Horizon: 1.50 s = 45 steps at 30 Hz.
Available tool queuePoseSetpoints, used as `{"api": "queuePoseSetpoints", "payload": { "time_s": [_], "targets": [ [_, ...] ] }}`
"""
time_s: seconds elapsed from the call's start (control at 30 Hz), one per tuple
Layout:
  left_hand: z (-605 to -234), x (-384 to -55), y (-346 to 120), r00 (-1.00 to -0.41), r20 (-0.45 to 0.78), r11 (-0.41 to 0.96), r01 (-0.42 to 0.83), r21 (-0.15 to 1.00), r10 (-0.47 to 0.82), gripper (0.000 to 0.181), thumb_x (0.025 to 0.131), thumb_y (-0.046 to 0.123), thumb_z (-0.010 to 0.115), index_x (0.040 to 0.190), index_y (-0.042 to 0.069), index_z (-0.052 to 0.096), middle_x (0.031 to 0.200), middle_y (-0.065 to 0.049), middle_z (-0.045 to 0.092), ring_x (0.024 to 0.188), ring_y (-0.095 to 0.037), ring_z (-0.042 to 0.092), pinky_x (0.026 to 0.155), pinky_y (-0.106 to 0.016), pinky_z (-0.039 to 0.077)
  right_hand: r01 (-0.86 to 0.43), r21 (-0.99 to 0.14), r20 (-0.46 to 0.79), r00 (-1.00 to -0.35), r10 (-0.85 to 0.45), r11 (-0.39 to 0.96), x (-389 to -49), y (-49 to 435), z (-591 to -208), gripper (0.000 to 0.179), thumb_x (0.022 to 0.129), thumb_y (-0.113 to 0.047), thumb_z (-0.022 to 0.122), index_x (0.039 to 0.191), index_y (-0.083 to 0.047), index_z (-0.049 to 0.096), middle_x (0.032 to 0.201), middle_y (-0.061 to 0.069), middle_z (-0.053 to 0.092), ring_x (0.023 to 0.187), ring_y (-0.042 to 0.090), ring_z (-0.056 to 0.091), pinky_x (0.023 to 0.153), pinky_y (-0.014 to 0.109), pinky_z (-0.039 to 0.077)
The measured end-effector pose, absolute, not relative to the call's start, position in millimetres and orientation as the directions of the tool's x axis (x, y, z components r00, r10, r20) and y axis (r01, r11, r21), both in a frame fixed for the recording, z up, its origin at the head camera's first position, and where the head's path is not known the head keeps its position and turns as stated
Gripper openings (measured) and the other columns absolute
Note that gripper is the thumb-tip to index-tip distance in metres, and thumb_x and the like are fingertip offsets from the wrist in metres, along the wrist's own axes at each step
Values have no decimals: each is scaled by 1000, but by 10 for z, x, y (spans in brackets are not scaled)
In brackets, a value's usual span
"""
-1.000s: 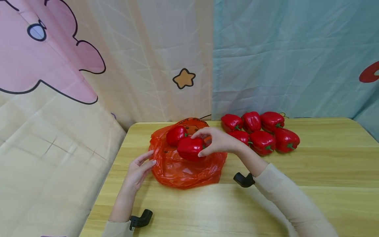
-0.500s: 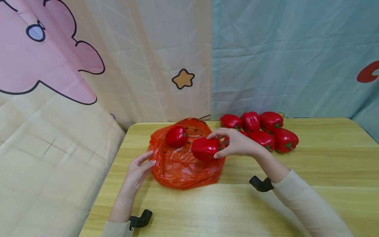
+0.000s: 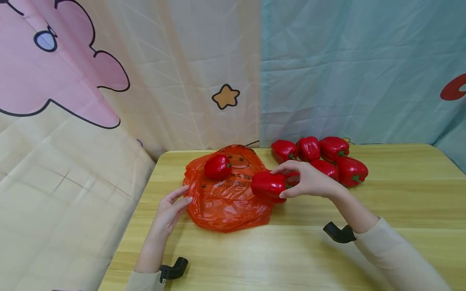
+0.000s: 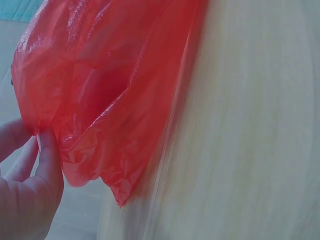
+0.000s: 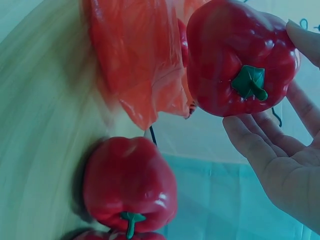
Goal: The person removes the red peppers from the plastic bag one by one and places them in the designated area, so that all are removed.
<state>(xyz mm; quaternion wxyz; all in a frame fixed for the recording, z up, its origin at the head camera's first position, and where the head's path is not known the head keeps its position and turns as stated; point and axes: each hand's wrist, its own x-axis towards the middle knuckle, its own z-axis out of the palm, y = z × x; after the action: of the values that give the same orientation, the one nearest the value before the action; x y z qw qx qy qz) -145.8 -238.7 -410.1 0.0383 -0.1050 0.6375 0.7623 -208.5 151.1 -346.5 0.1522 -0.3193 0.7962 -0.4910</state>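
In the head view my right hand (image 3: 311, 181) grips a shiny red bell pepper (image 3: 268, 186) between thumb and fingertips, over the right edge of an orange-red plastic bag (image 3: 225, 212). The right wrist view shows this pepper's green stem (image 5: 250, 82) facing the camera. Another red bell pepper (image 3: 217, 167) lies at the bag's left part, on its printed side. At the bag's left edge, my left hand (image 3: 171, 209) pinches the thin plastic between thumb and fingers; the pinch also shows in the left wrist view, where the bag (image 4: 100, 85) hangs in folds.
Several more red bell peppers (image 3: 334, 148) stand grouped at the table's back right, behind and beside my right hand, which partly covers the group. A printed curtain (image 3: 225, 60) hangs behind the wooden table (image 3: 255, 258). Black angled pieces (image 3: 174, 268) stick out from both wrists.
My right hand has moved to the right with the bell pepper, from over the bag's middle to its right edge. My left hand has stayed at the bag's left edge.
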Motion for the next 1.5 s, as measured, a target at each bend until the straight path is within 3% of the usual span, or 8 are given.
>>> {"api": "queuePoseSetpoints", "payload": {
  "time_s": [0.43, 0.6, 0.83, 1.2, 1.5],
  "targets": [
    [-4101, -1455, -2385, -974, -212, -178, -195, 964, -79, 47, 89, -5, 56, 134, -3, 44, 125, -5, 44, 96, -8, 60, 88, -22, 49, -370, -867, 85, -770, -632, 334, -1983, 1758, -3542, 49, 72, -13, 80, 116, -8, 58, 117, 11, 57, 94, 23, 61, 78, 37, 55],
    [-4097, -1453, -2382, -973, -215, -169, -198, 965, -84, 47, 89, -4, 56, 135, -3, 44, 125, -5, 44, 95, -8, 60, 88, -22, 49, -378, -869, 106, -774, -624, 321, -1952, 1851, -3599, 48, 71, -12, 80, 115, -7, 59, 113, 10, 58, 95, 26, 59, 79, 33, 55],
    [-4120, -1457, -2378, -975, -203, -192, -182, 964, -95, 41, 88, -8, 55, 128, 0, 51, 120, -5, 46, 91, -8, 61, 86, -22, 50, -403, -844, 126, -790, -601, 353, -1898, 1960, -3658, 49, 71, -13, 81, 114, -8, 59, 111, 7, 57, 96, 19, 57, 82, 28, 53],
    [-4115, -1461, -2377, -975, -202, -189, -182, 965, -92, 43, 88, -8, 56, 130, -2, 50, 120, -5, 46, 92, -8, 61, 86, -22, 50, -398, -820, 110, -815, -568, 412, -1826, 2049, -3744, 48, 72, -17, 81, 114, -9, 60, 113, 6, 58, 100, 24, 57, 83, 36, 53],
    [-4110, -1462, -2372, -975, -203, -184, -184, 966, -94, 44, 88, -7, 56, 131, -2, 49, 121, -5, 46, 93, -8, 60, 87, -22, 49, -343, -846, 72, -832, -550, 408, -1795, 2108, -3898, 49, 72, -16, 80, 116, -8, 60, 114, 8, 57, 99, 26, 55, 82, 34, 53]
  ]
}}
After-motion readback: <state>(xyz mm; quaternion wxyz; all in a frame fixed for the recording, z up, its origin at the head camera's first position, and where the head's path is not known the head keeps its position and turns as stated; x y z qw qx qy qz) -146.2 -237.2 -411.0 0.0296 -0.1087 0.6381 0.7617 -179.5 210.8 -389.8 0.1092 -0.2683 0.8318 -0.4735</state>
